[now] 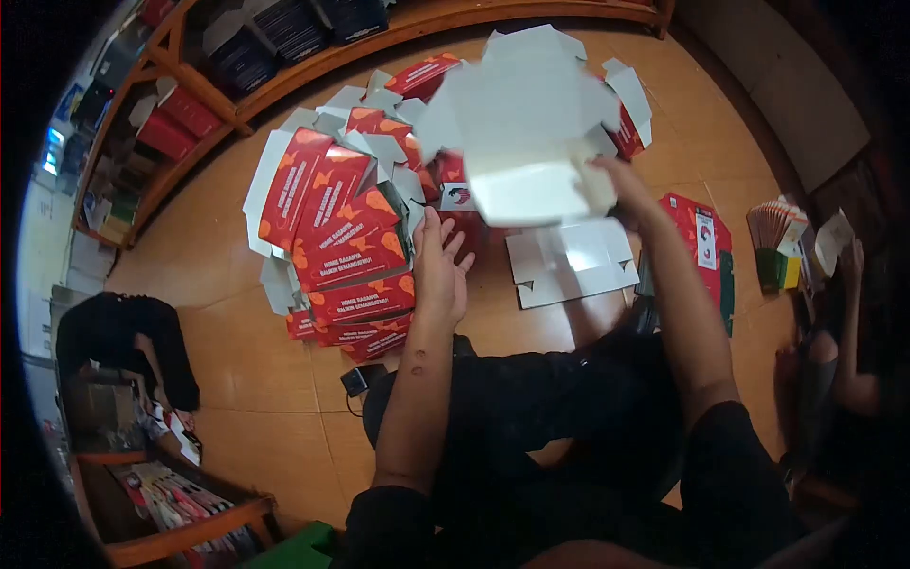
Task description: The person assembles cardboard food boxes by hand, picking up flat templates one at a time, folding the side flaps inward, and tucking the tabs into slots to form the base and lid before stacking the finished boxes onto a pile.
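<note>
My right hand [623,192] grips the near right edge of an unfolded carton [531,114], its plain white inside facing up and slightly blurred. My left hand [444,268] is open, fingers spread and palm turned toward the carton. It is beside a heap of red printed boxes [346,237] with white flaps sticking out, stacked on the left. Below the held carton, another white carton blank [573,270] lies on the floor. A red box [627,133] with a raised white flap shows partly behind the held carton.
Flat red cartons [701,242] lie right of my legs. A person's hand [853,261] holds pale card near fanned cards [777,237]. Another person [128,341] bends down at far left. A wooden shelf [417,43] runs behind. A small black device [354,382] sits near my knee.
</note>
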The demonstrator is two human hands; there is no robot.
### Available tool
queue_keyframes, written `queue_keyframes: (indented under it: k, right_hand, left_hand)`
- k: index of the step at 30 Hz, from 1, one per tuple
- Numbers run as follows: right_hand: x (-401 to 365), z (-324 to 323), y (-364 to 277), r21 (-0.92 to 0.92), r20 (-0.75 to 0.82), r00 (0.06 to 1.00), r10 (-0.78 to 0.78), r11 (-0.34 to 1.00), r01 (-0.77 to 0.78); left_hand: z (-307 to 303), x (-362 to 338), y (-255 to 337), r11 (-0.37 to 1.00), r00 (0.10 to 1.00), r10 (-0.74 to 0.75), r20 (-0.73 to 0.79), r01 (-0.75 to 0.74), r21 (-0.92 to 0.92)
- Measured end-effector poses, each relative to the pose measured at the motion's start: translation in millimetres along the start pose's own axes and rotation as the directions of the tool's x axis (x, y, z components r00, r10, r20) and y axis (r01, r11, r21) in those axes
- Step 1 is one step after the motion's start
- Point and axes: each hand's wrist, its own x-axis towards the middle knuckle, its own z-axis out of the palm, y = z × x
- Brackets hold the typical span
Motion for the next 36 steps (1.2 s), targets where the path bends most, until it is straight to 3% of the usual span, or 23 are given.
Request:
queue_keyframes:
  k: [1, 3, 4, 5, 6, 8, 9, 10, 11, 12, 13, 14, 15, 16, 18, 19, 21, 24, 29, 31, 36]
  right_hand:
    - [28.9, -7.8, -18.2, -0.043, 0.001, 0.996, -0.093, 0.995, 0.093]
    - [-9.4, 48.7, -104.7, -0.234, -0.12, 0.991, -0.06, 0.972, 0.03]
    - [69.8, 13.8, -111.6, 0.031, 0.048, 0.983, -0.175, 0.984, 0.174]
    - [91.3, 5.6, -134.2, 0.072, -0.1, 0.994, -0.044, 0.996, 0.051]
    - [104.6, 5.8, -145.7, 0.0, -0.355, 0.931, -0.086, 0.996, 0.092]
    - [116.4, -2.7, -143.0, -0.215, -0.448, 0.85, -0.277, 0.956, 0.198]
    - [117.7, -8.1, -129.2, -0.225, -0.447, 0.85, -0.278, 0.955, 0.195]
    - [115.4, -14.7, -102.4, -0.591, -0.321, 0.718, -0.618, 0.723, 0.358]
    - [114.4, -19.3, -70.1, -0.837, -0.058, 0.536, -0.842, 0.334, 0.433]
    - [118.0, -22.2, -20.7, -0.763, 0.053, 0.547, -0.835, 0.32, 0.562]
    - [107.6, -24.6, 35.8, -0.783, 0.214, 0.54, -0.814, 0.187, 0.593]
    - [76.1, -21.6, 84.4, -0.864, 0.248, 0.76, -0.6, 0.217, 0.454]
    - [48.1, -18.0, 120.4, -0.797, 0.513, 0.717, -0.472, 0.049, 0.602]
    - [34.1, -12.2, 140.2, -0.807, 0.575, 0.803, -0.154, 0.053, 0.588]
    - [1.0, 4.5, 170.6, -0.769, 0.639, 0.769, -0.019, -0.037, 0.638]
    - [-2.5, 10.2, 177.3, -0.768, 0.64, 0.768, -0.01, -0.039, 0.639]
    - [-7.6, 21.9, 182.7, -0.769, 0.616, 0.788, 0.003, -0.214, 0.603]
    - [-8.8, 32.3, 172.3, -0.757, 0.607, 0.783, 0.139, -0.198, 0.622]
    - [-8.6, 23.5, 190.1, -0.752, 0.597, 0.793, 0.12, -0.259, 0.606]
    - [-6.0, 21.6, 189.2, -0.724, 0.652, 0.749, 0.117, -0.196, 0.661]
    - [-18.9, 15.5, 193.2, -0.63, 0.735, 0.659, 0.159, -0.197, 0.751]
  left_hand:
    - [-1.3, -0.5, 1.7, 1.0, 1.0, 0.011, 0.025, -0.01, -0.007]
    - [-3.0, -1.9, 4.0, 1.0, 0.999, 0.017, 0.046, -0.016, -0.012]
    - [-2.6, -2.6, 4.5, 1.0, 0.998, 0.029, 0.053, -0.028, -0.01]
    - [-2.2, -3.4, 5.2, 0.999, 0.997, 0.038, 0.062, -0.038, -0.007]
    - [-2.3, -3.7, 6.1, 0.999, 0.998, 0.031, 0.061, -0.031, -0.007]
    - [-1.8, -2.8, 9.0, 0.999, 0.998, 0.053, 0.026, -0.052, -0.012]
    - [-1.9, -2.7, 10.7, 0.999, 0.999, 0.049, 0.023, -0.049, -0.021]
    - [-2.0, -3.0, 12.2, 0.998, 0.998, 0.056, 0.027, -0.056, -0.029]
    - [-1.6, -3.0, 13.2, 0.997, 0.997, 0.064, 0.029, -0.063, -0.041]
    - [-1.0, -3.5, 13.7, 0.997, 0.998, 0.057, 0.019, -0.056, -0.059]
    - [-0.6, -4.8, 13.8, 0.996, 0.997, 0.071, 0.026, -0.069, -0.065]
    - [0.2, -5.3, 14.0, 0.994, 0.996, 0.087, 0.035, -0.084, -0.068]
    - [0.8, -5.2, 14.1, 0.992, 0.995, 0.096, 0.028, -0.093, -0.083]
    - [0.2, -4.4, 13.8, 0.992, 0.996, 0.09, 0.023, -0.087, -0.091]
    - [-1.0, -4.3, 12.9, 0.986, 0.99, 0.13, 0.045, -0.125, -0.112]
    - [0.1, -7.0, 14.5, 0.983, 0.99, 0.14, 0.037, -0.134, -0.123]
    - [-1.1, -7.6, 13.4, 0.982, 0.989, 0.142, 0.043, -0.135, -0.135]
    - [-0.5, -7.1, 13.4, 0.979, 0.988, 0.147, 0.051, -0.138, -0.149]
    - [0.7, -6.9, 12.8, 0.981, 0.99, 0.134, 0.043, -0.126, -0.15]
    - [1.8, -8.3, 14.9, 0.981, 0.989, 0.137, 0.047, -0.129, -0.142]
    - [0.5, -7.0, 16.5, 0.981, 0.989, 0.132, 0.06, -0.121, -0.153]
